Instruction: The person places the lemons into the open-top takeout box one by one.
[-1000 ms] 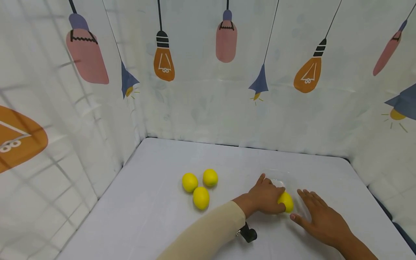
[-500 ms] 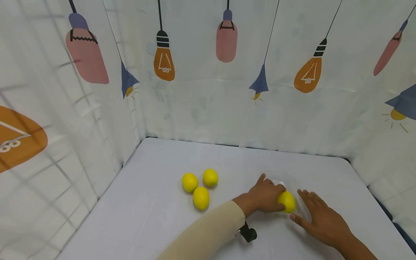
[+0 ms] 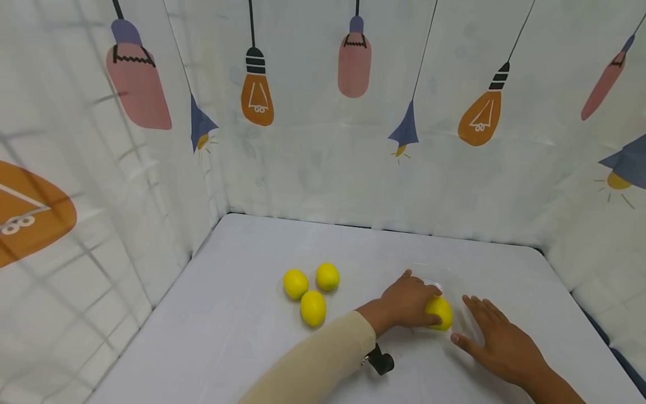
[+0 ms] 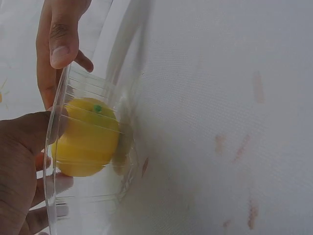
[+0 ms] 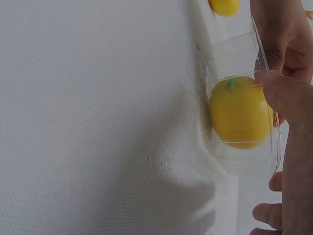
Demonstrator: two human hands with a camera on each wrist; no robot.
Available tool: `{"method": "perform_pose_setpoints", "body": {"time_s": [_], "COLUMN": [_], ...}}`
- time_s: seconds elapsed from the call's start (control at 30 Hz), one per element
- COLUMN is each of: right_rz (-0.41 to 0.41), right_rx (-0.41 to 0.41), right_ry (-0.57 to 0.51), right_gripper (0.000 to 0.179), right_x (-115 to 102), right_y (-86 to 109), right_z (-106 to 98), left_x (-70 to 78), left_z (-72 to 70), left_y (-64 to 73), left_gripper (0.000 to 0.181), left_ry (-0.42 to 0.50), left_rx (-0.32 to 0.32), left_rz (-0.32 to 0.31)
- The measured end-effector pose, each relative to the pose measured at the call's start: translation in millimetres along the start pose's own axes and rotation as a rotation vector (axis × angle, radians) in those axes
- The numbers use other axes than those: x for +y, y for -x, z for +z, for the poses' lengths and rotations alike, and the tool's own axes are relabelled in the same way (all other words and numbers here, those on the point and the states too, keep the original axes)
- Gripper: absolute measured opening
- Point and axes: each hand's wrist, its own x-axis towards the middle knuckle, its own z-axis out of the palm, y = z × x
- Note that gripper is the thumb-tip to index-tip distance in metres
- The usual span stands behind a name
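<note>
In the head view, my left hand (image 3: 407, 303) reaches over a clear plastic tray (image 4: 90, 200) and grips a yellow lemon (image 3: 440, 312) between thumb and fingers. The left wrist view shows this lemon through the tray wall, a green spot at its tip. My right hand (image 3: 504, 342) lies along the tray's right side, its fingers straight and its thumb at the near rim. Through the right wrist view, the right thumb rests right at the rim. Three more lemons sit on the table left of the hands: one nearest (image 3: 313, 308), one leftmost (image 3: 295, 284), one farthest (image 3: 327, 276).
The white table (image 3: 242, 336) runs back to a curtain (image 3: 313, 168) printed with hanging lamps. A black wrist camera (image 3: 381, 362) hangs under the left sleeve (image 3: 323, 359), close over the table.
The left hand and its lemon have shifted slightly left within the tray since half a second ago. The right hand and the three other lemons have stayed in place.
</note>
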Motion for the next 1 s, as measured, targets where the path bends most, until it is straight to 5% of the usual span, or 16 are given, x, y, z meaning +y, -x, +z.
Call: {"method": "perform_pose_setpoints", "body": {"time_s": [0.47,1.0], "right_rz": [-0.004,0.028], "right_rx": [0.004,-0.041], "right_ry": [-0.001,0.031], "right_gripper": [0.098,0.103], "right_x": [-0.9,-1.7], "right_y": [-2.4,-3.9], "right_z": [0.2,-3.2], "left_x": [-9.6,-44.9], "left_z": [-9.1,-26.2], "left_y": [6.2,41.5], "left_gripper": [0.054,0.055], "left_ry": [0.016,0.088], "left_rx": [0.031,0.076], "left_rz": [0.043,0.078]}}
